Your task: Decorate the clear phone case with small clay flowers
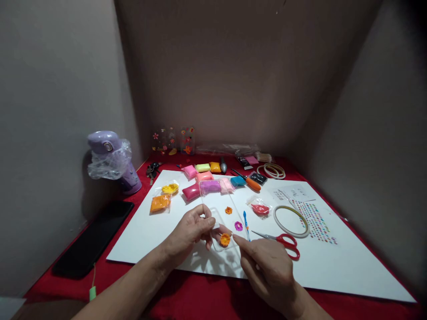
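My left hand (195, 226) grips a clear phone case (218, 202) by its left side, thumb on top, tilted above the white board. On the lower end of the case sits an orange flower (225, 240) with a ruffled rim. The index finger of my right hand (267, 262) stretches to the case beside that flower; its other fingers are curled, the thumb hidden. A smaller orange flower (228, 210) and a magenta flower (238, 226) appear near the case's right side; I cannot tell whether they lie on it. A blue modelling tool (246, 224) rests just right.
Red-handled scissors (283, 241), a tape roll (291, 221) and a rhinestone sheet (316, 222) lie right on the white board (350, 266). Several clay packets (191, 192) lie behind the case. A black phone (95, 240) and a purple steamer (130, 180) are left.
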### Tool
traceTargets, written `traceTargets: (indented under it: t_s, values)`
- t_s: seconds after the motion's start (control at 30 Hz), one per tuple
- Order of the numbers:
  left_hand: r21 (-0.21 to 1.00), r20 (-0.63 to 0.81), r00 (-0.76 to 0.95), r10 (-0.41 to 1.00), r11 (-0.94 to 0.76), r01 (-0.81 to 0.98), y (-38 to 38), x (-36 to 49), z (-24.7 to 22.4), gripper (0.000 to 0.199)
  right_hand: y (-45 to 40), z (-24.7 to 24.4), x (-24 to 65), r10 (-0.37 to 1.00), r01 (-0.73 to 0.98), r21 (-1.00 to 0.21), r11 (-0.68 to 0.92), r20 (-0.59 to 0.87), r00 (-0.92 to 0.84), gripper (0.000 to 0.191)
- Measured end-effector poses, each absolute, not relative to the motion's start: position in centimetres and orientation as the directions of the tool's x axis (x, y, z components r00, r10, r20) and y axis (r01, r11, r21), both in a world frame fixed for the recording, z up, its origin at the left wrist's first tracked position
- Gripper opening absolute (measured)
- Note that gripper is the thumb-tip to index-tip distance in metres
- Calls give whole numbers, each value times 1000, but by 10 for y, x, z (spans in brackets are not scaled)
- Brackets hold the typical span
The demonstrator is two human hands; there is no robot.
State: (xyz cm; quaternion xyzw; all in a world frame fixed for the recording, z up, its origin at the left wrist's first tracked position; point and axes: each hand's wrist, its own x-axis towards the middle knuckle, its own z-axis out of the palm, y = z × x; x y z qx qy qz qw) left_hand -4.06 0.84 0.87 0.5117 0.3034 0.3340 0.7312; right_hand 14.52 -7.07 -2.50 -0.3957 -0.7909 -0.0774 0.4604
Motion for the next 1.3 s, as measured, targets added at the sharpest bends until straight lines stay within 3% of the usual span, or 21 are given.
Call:
traceTargets:
  t_s: [0.6, 0.87, 1.3]
  values:
    - [954, -98, 606, 790, 247, -168, 9, -42, 8, 32, -71, -22, 145, 599, 714, -243, 656, 744, -297, 49]
    - [932, -77, 659, 748, 290, -219, 8, -41, 10, 30, -70, -28, 144, 537, 730, -201, 653, 803, -258, 36]
    - [928, -62, 673, 737, 291, -233, 7, -41, 9, 28, -71, -29, 144, 573, 724, -233, 649, 776, -263, 43]
